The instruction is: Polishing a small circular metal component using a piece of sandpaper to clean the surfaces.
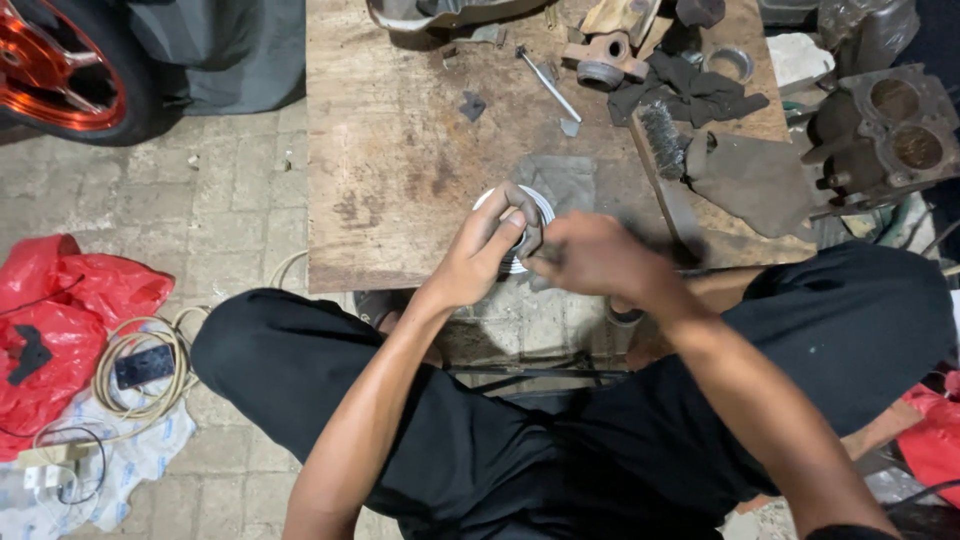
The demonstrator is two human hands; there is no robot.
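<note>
— Item one, central piece?

— A round pale metal part (520, 228), ribbed at the rim, is held at the near edge of the desk (400, 170), over the gap between the knees. It is clasped by the left hand (490, 250), fingers curled over its top and side, evidently so that it is steadied while it is worked. Its lower half is hidden.

— And the other hand?

— The right hand (595, 258) is pressed against the part's right side, fingers closed; the hand is blurred, and whether something small is pinched in it cannot be told.

— Items nearest?

— A grey sheet patch (557, 180) is laid flat on the desk just behind the part. A wire brush (662, 138) is set to the right of it, bristles up, within reach of the right hand. A dark rag (690, 90) is bunched beyond the brush.

— Further out?

— A slim metal rod tool (548, 85) is laid diagonally near the far edge, beside a brown cast fitting (605, 55) and a metal ring (730, 63). A twin-bore engine block (885, 135) is parked off the desk to the right. On the paved floor at left, a red plastic bag (50, 320), a coiled cable (140, 370) and an orange-rimmed wheel (60, 65) are recorded, well apart from the work.
</note>
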